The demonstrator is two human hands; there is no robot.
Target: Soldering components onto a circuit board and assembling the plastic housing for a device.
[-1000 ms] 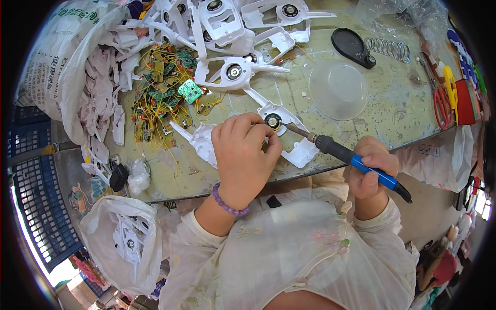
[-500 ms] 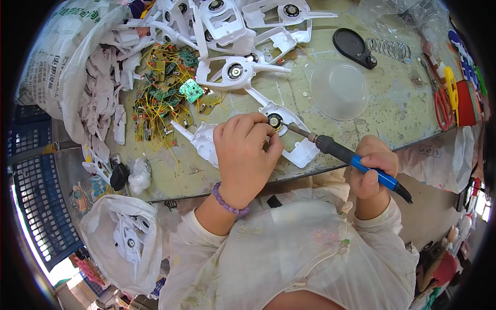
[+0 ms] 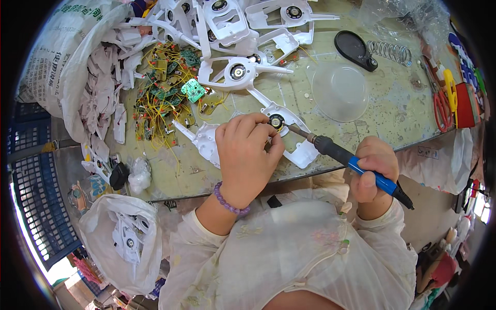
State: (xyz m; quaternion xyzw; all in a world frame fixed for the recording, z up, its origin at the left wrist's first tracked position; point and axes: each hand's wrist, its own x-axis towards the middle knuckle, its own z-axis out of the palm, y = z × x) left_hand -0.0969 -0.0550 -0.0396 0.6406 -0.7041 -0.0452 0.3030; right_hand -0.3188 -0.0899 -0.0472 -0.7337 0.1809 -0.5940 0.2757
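Perhaps the iron [image 3: 337, 151], if hot — right hand [image 3: 378, 155] wrapped round it — could slip and burn the left hand [image 3: 247, 154], fingertips bunched beside the disc [image 3: 277, 122], anything pinched hidden.

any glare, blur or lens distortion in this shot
Head view: the corners go black and the front edge of the table bends; bright patches wash out at lower left and far right; the soldering iron looks fairly sharp.

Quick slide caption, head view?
Right hand holds a blue-handled soldering iron at the round part in a white frame.
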